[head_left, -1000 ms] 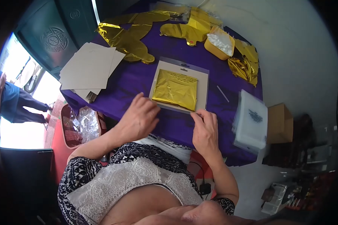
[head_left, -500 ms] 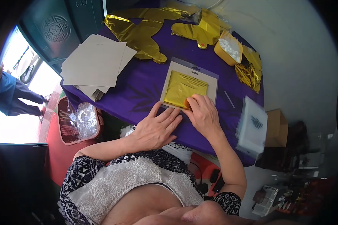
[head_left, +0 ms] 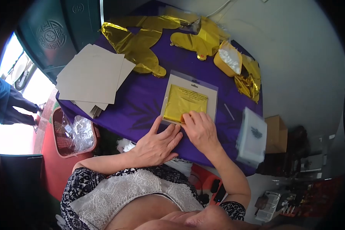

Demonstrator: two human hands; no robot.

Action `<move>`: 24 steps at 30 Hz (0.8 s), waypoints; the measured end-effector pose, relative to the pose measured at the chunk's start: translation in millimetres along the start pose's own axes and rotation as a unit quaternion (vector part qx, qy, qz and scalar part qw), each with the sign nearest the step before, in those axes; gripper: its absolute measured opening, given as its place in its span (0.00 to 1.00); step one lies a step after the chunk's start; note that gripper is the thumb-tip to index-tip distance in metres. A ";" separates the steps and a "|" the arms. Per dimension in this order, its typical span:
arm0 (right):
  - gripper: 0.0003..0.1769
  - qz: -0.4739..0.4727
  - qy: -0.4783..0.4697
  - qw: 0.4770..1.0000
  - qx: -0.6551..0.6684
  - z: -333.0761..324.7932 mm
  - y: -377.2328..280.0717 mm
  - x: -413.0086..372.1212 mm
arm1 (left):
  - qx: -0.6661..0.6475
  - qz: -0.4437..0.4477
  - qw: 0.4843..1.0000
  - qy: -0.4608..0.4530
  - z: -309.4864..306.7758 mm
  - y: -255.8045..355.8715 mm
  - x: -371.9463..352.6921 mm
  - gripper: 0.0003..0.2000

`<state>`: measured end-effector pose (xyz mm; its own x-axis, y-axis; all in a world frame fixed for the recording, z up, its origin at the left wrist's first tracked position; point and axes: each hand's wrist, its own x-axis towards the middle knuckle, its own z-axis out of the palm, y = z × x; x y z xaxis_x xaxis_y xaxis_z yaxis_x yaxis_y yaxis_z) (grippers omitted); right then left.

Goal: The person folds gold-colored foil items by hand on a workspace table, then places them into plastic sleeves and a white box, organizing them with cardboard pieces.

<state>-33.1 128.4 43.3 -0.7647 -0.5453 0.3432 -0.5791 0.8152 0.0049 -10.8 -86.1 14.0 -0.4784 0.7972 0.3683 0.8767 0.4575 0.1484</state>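
The left hand point(head_left: 157, 143) lies flat, palm down, on the purple counter point(head_left: 142, 96), its fingers point(head_left: 171, 132) stretched out and slightly apart, gripping nothing, their tips at the near left corner of a clear packet point(head_left: 212, 100). Just beside it, the right hand point(head_left: 200, 131) rests on the packet's near edge, its fingers point(head_left: 191, 117) bent down close together onto the folded gold foil point(head_left: 186, 102) inside; whether they pinch anything, I cannot tell. The packet lies flat in the middle of the counter, foil on a white card. To the right, near the counter's edge, stands a stack of clear bags point(head_left: 252, 138), with a thin straw point(head_left: 229, 112) between it and the packet. To the left lie grey card sheets point(head_left: 90, 78), a red basket point(head_left: 65, 134) below them. Farther off sit a yellow tub point(head_left: 228, 57) and crumpled gold balloons point(head_left: 136, 44).
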 end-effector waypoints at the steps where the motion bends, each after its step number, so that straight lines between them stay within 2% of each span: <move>1: 0.17 -0.002 0.002 1.000 -0.006 0.3 0.0 0.2 | -0.034 -0.006 0.999 -0.015 2.4 0.0 -1.0 0.35; 14: 0.14 -0.026 0.011 0.998 -0.053 2.4 3.0 5.8 | -0.018 -0.001 0.999 -0.031 -8.2 -2.4 1.1 0.33; 24: 0.15 -0.028 0.019 0.998 -0.061 5.7 2.4 11.3 | -0.047 -0.024 0.997 -0.059 -21.1 0.7 4.4 0.39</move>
<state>-44.7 123.0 41.9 -0.7193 -0.5856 0.3737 -0.5810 0.8021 0.1386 -11.2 -90.6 35.1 -0.5182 0.8184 0.2485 0.8504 0.4621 0.2514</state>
